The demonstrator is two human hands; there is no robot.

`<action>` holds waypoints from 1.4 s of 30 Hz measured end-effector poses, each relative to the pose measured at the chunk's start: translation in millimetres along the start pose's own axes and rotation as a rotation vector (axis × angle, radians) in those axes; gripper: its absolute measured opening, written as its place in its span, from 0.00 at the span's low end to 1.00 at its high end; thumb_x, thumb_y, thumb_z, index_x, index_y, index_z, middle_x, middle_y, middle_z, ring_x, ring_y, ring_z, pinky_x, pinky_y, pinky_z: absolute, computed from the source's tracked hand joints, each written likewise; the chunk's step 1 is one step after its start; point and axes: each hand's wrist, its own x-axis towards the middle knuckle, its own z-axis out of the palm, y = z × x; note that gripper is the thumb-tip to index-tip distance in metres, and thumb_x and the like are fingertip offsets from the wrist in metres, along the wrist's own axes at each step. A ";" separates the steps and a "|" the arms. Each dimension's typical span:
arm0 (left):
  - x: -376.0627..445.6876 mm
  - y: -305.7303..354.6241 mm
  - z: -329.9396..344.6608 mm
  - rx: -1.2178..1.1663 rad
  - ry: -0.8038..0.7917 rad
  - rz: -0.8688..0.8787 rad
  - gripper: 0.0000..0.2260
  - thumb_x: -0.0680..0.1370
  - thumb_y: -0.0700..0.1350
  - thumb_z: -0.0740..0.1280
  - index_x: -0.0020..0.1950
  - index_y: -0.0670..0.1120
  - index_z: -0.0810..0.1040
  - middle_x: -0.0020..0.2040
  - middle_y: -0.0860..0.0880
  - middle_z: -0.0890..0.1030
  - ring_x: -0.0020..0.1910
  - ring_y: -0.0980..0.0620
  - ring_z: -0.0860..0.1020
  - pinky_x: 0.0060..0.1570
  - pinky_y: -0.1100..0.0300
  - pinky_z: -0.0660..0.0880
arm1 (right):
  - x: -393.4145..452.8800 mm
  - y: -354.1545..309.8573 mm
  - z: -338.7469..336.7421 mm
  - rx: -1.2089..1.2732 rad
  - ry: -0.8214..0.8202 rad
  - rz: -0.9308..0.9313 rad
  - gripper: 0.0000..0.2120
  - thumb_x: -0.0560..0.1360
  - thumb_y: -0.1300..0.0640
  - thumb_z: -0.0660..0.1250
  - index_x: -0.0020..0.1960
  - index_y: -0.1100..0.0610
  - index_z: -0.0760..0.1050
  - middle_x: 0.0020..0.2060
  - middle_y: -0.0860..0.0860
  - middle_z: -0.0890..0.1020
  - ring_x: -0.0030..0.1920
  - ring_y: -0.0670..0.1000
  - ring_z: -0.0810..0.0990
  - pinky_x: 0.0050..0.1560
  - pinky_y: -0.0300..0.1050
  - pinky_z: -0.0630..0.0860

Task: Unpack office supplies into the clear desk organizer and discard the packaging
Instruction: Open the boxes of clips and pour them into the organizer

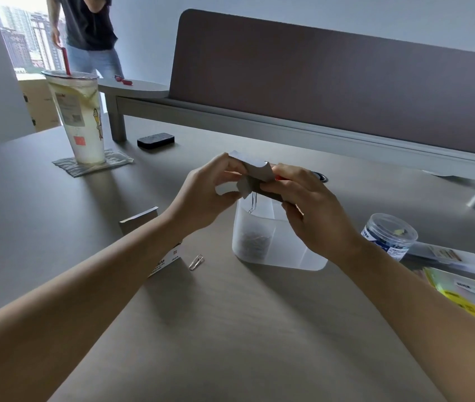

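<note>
The clear desk organizer (pixel 271 242) stands on the table (pixel 230 329) directly under my two hands, and its left compartment already has a heap of paper clips (pixel 252 242) at the bottom. My left hand (pixel 207 195) pinches the open flaps of the small cardboard box (pixel 255 178), and my right hand (pixel 311 210) has its fingers curled around the box body, so both hands hold it tilted above the organizer. One clip (pixel 253 202) hangs from the box mouth, just above the compartment.

To do this step well, I think I should keep the box mouth right over the left compartment and shake gently, because one clip (pixel 196 262) already lies on the table below my left hand, beside a flat white package (pixel 166 261). I would hold the flaps wide so the clips do not catch. The round clear jar (pixel 388 236) and the yellow sticky notes (pixel 462 297), to the right of my right hand, are not unpacked yet.
</note>
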 end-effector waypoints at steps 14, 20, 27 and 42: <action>-1.5 19.2 -3.6 0.004 -0.079 -0.043 0.22 0.63 0.43 0.72 0.52 0.56 0.70 0.50 0.60 0.75 0.50 0.61 0.77 0.57 0.58 0.74 | 9.6 -22.5 -13.8 0.435 -0.004 0.510 0.18 0.68 0.66 0.67 0.57 0.56 0.73 0.52 0.50 0.75 0.54 0.48 0.74 0.54 0.27 0.71; -17.1 43.5 -14.7 0.149 -0.053 -0.033 0.22 0.66 0.39 0.74 0.58 0.42 0.71 0.47 0.63 0.72 0.49 0.54 0.76 0.50 0.65 0.76 | 17.7 -48.7 -29.4 0.701 -0.029 0.635 0.17 0.71 0.70 0.62 0.54 0.52 0.68 0.51 0.49 0.75 0.46 0.45 0.76 0.45 0.30 0.75; -83.7 54.7 -32.8 0.317 0.016 -0.266 0.24 0.68 0.41 0.72 0.60 0.44 0.67 0.50 0.52 0.72 0.49 0.54 0.74 0.38 0.73 0.73 | -12.3 -82.7 -6.4 0.662 -0.126 0.630 0.18 0.73 0.60 0.64 0.62 0.57 0.66 0.51 0.47 0.74 0.46 0.44 0.76 0.47 0.27 0.73; -126.3 14.5 -67.5 0.512 0.064 -0.508 0.24 0.70 0.44 0.71 0.63 0.43 0.66 0.62 0.42 0.74 0.52 0.48 0.73 0.49 0.63 0.66 | -18.5 -83.3 71.0 0.239 -0.510 0.419 0.18 0.75 0.59 0.62 0.64 0.61 0.70 0.61 0.59 0.73 0.61 0.56 0.71 0.59 0.37 0.61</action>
